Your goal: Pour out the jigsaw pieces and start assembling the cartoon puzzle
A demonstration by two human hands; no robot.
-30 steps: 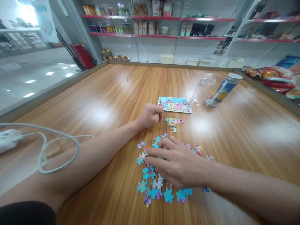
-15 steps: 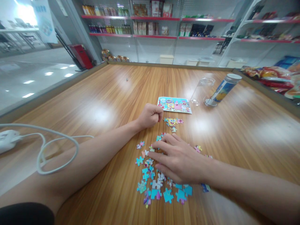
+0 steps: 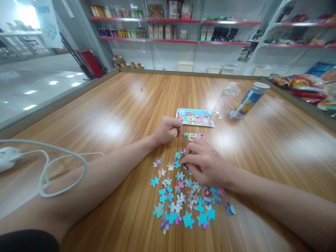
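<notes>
Several loose puzzle pieces (image 3: 183, 199), mostly blue and pink, lie scattered on the wooden table (image 3: 118, 115). My right hand (image 3: 207, 164) rests at the far edge of the pile, its fingers pinched together on a piece I can barely see. My left hand (image 3: 168, 130) lies in a fist on the table, left of a small joined cluster of pieces (image 3: 193, 135). Beyond that cluster lies a cartoon reference picture (image 3: 195, 117).
A clear cup (image 3: 225, 101) and a tube with a white cap (image 3: 249, 99) lie on their sides at the back right. A white cable (image 3: 60, 168) loops at the left. Snack packets (image 3: 307, 85) line the right edge. Shop shelves stand behind.
My right hand has drawn back from lying flat over the pile, moved away from me and closed its fingers into a pinch. Pieces it covered now show. My left fist has not moved.
</notes>
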